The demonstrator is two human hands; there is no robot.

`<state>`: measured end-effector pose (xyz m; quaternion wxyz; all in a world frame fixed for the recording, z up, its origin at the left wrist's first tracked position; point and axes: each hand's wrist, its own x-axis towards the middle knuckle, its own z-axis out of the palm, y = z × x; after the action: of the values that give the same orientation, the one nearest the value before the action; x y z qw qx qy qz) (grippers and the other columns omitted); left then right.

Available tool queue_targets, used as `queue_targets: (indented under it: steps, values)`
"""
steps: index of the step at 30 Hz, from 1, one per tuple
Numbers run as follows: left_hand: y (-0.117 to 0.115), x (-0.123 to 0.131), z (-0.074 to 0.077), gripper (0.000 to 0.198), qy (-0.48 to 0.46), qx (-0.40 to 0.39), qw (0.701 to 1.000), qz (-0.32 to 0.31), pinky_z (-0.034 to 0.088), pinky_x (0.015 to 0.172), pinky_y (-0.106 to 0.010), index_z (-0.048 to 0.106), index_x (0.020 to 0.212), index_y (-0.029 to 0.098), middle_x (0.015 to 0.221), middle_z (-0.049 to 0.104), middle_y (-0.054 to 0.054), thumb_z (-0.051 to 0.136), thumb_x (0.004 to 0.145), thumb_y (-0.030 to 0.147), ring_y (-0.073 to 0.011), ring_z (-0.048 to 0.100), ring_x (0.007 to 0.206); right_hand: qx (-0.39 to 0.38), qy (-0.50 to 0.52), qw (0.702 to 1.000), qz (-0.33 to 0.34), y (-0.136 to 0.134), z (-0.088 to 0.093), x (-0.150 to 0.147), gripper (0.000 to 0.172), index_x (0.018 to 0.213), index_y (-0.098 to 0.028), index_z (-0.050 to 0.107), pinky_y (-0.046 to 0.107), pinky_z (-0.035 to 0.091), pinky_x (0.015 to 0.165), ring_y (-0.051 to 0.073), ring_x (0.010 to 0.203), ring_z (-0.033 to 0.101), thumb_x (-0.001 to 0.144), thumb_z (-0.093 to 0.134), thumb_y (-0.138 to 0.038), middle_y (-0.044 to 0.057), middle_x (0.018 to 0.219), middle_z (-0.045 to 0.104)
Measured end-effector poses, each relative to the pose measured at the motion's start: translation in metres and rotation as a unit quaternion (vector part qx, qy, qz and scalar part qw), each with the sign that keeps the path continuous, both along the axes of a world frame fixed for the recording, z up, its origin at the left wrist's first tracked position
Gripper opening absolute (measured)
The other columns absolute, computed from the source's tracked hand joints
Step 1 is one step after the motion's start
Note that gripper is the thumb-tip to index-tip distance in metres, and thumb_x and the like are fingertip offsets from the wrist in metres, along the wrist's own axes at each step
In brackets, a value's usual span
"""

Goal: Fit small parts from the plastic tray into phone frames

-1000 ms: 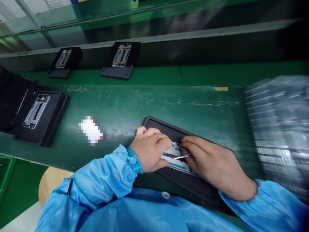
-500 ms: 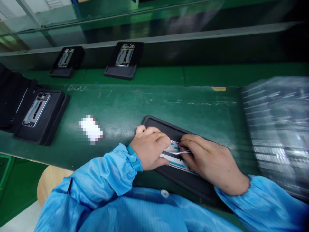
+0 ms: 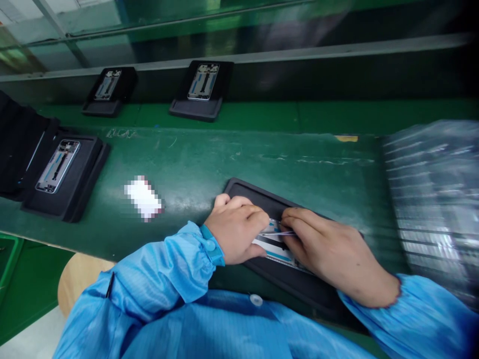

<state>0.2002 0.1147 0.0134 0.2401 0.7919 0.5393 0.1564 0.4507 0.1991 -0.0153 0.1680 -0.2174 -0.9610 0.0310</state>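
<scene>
A phone mid-frame (image 3: 279,253) with blue and white strips lies in a black tray (image 3: 254,192) on the bench. My left hand (image 3: 235,230) rests over its left end, with the fingers curled onto the frame. My right hand (image 3: 329,252) lies over its right end and pinches slim metal tweezers (image 3: 279,233), whose tips reach across the frame towards my left fingers. My hands hide much of the frame, and the tweezer tips show no clear load.
Several black trays holding phone frames stand on the green bench, one at left (image 3: 60,167) and others further back (image 3: 202,82). A white pixelated item (image 3: 143,198) lies nearby. Stacked clear plastic (image 3: 430,209) fills the right side.
The tweezer tips have swung left and slightly up across the frame. My hands stay on the frame, and the view has shifted a little.
</scene>
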Motion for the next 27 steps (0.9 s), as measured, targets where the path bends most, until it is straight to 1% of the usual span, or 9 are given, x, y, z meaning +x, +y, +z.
queue_targets:
  steps: [5,8,11,15,17,19,21,24,27]
  values:
    - [0.0,-0.001,-0.001,0.041,-0.004,-0.006,1.0,-0.002,0.036,0.112,-0.058,0.068,0.12,0.022,0.149,0.076,-0.012,0.092,0.092,0.042,-0.0362,0.059,0.143,0.028,0.001,0.999,-0.028,-0.018,-0.001,0.011,0.028,0.128,-0.02,0.079,0.041,0.064,0.09,0.028,0.107,0.08,0.105,0.062,-0.02,0.011,0.129,0.082]
    - [0.0,-0.001,-0.001,0.042,-0.004,-0.007,1.0,-0.007,0.037,0.111,-0.058,0.068,0.12,0.023,0.148,0.076,-0.012,0.092,0.092,0.043,-0.0362,0.06,0.142,0.03,-0.018,0.997,-0.071,-0.035,-0.002,0.008,0.033,0.135,-0.018,0.077,0.044,0.066,0.09,0.03,0.108,0.08,0.106,0.061,-0.021,0.014,0.135,0.081]
    - [0.0,-0.001,0.0,0.044,0.003,-0.002,1.0,0.004,0.037,0.111,-0.058,0.068,0.119,0.023,0.147,0.077,-0.012,0.094,0.09,0.044,-0.0362,0.06,0.142,0.018,-0.026,0.996,-0.086,-0.038,0.002,0.003,0.034,0.135,-0.015,0.076,0.044,0.068,0.087,0.031,0.109,0.081,0.107,0.058,-0.021,0.016,0.136,0.08]
    - [0.0,-0.001,0.0,0.045,0.008,-0.001,1.0,0.004,0.037,0.111,-0.057,0.068,0.117,0.022,0.146,0.077,-0.012,0.094,0.089,0.046,-0.036,0.06,0.142,-0.132,0.05,0.987,-0.08,-0.017,0.025,0.015,0.028,0.128,-0.023,0.08,0.041,0.07,0.089,0.03,0.113,0.082,0.107,0.063,-0.03,0.012,0.135,0.081]
    - [0.0,-0.002,-0.001,0.044,0.007,0.001,1.0,0.002,0.038,0.111,-0.057,0.069,0.116,0.022,0.146,0.077,-0.012,0.093,0.09,0.047,-0.0358,0.06,0.141,-0.209,0.133,0.961,-0.123,-0.006,0.039,0.024,0.022,0.118,-0.026,0.082,0.04,0.069,0.093,0.031,0.12,0.08,0.108,0.065,-0.035,0.011,0.135,0.08]
    - [0.0,-0.003,-0.003,0.043,0.007,0.007,1.0,0.002,0.038,0.11,-0.056,0.069,0.115,0.022,0.145,0.077,-0.012,0.093,0.089,0.048,-0.0357,0.061,0.14,-0.242,0.2,0.934,-0.168,-0.001,0.047,0.028,0.025,0.111,-0.025,0.084,0.043,0.068,0.097,0.032,0.124,0.078,0.111,0.063,-0.039,0.014,0.132,0.08]
    - [0.001,-0.004,-0.006,0.044,0.01,0.009,1.0,0.002,0.039,0.109,-0.056,0.07,0.113,0.022,0.144,0.077,-0.013,0.094,0.088,0.049,-0.0357,0.061,0.14,-0.253,0.221,0.926,-0.172,-0.001,0.045,0.026,0.03,0.103,-0.025,0.084,0.043,0.068,0.092,0.031,0.113,0.081,0.112,0.06,-0.041,0.014,0.12,0.082]
    - [0.002,-0.006,-0.01,0.046,0.012,0.008,1.0,-0.007,0.04,0.108,-0.057,0.07,0.111,0.022,0.144,0.077,-0.013,0.094,0.087,0.052,-0.0362,0.061,0.139,-0.249,0.197,0.936,-0.153,-0.006,0.026,0.017,0.036,0.084,-0.026,0.077,0.036,0.067,0.073,0.024,0.085,0.082,0.112,0.06,-0.04,0.007,0.097,0.084]
    - [0.003,-0.007,-0.014,0.046,0.016,0.01,1.0,-0.012,0.04,0.108,-0.056,0.07,0.11,0.022,0.145,0.076,-0.012,0.094,0.086,0.053,-0.0364,0.061,0.139,-0.211,0.193,0.944,-0.163,-0.012,0.008,0.011,0.029,0.087,-0.026,0.077,0.033,0.064,0.065,0.02,0.07,0.078,0.109,0.066,-0.04,0.004,0.092,0.084]
